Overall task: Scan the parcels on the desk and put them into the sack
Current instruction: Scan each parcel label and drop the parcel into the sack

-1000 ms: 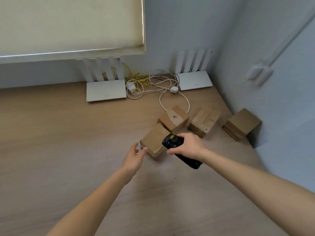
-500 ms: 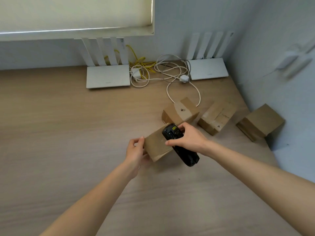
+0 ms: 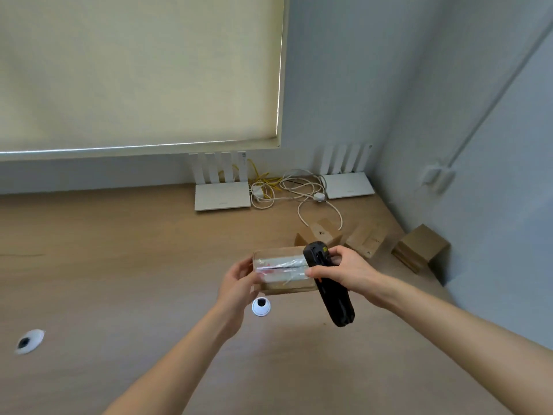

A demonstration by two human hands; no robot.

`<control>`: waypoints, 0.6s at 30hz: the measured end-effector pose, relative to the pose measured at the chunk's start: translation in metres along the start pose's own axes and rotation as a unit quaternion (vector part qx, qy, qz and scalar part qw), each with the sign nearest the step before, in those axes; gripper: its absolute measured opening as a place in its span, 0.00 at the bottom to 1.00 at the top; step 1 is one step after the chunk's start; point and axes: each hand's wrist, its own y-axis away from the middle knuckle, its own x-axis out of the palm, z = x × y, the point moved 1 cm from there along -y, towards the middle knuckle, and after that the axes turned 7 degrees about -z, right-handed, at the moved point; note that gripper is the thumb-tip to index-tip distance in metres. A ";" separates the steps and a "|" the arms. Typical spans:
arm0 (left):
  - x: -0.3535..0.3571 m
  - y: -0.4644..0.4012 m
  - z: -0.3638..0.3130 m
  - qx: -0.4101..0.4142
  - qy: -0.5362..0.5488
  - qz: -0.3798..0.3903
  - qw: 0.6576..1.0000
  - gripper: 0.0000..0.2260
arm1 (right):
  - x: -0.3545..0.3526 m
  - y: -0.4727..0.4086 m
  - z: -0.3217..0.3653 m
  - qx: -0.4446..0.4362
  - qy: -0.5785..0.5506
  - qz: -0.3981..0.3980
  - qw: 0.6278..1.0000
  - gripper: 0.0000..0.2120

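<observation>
Overhead, a cream roller blind point(image 3: 137, 70) fills the upper left, drawn down against pale grey walls that meet in a corner on the right. Below it a light wood-grain surface point(image 3: 104, 265) stretches across the view.

Two bare forearms reach in from the bottom edge. The left hand point(image 3: 239, 283) grips the left end of a parcel point(image 3: 281, 272), fingers curled round its edge, holding it lifted above the surface. The parcel is a small brown cardboard box, its upper face crossed by a wide band of shiny clear tape with faint red marks under it. The right hand point(image 3: 350, 272) is wrapped round a black handheld scanner point(image 3: 329, 286), thumb along its side; the scanner's head lies against the right end of the parcel and its handle points down toward the viewer.

Three more brown cardboard parcels sit on the surface behind the hands: one point(image 3: 321, 233) just behind the scanner, one point(image 3: 366, 241) to its right, and one point(image 3: 420, 248) against the right wall.

Two white routers stand at the back wall, each with four upright antennas: one point(image 3: 221, 194) at centre, one point(image 3: 348, 185) in the corner. Between them lies a tangle of white and yellow cables point(image 3: 287, 190).

Two round white cable grommets are set in the surface: one point(image 3: 261, 307) just below the parcel, one point(image 3: 29, 341) at far left.
</observation>
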 end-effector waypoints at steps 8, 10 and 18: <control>-0.085 0.134 -0.036 0.101 0.019 -0.042 0.994 0.08 | 0.050 0.156 0.041 -0.053 -0.055 -0.040 0.996 0.43; -0.108 0.166 -0.043 0.115 0.016 -0.033 0.993 0.09 | 0.065 0.192 0.049 -0.061 -0.049 -0.036 0.996 0.43; -0.170 0.274 -0.077 0.174 -0.023 0.025 0.984 0.14 | 0.092 0.307 0.079 -0.099 -0.039 -0.027 0.994 0.35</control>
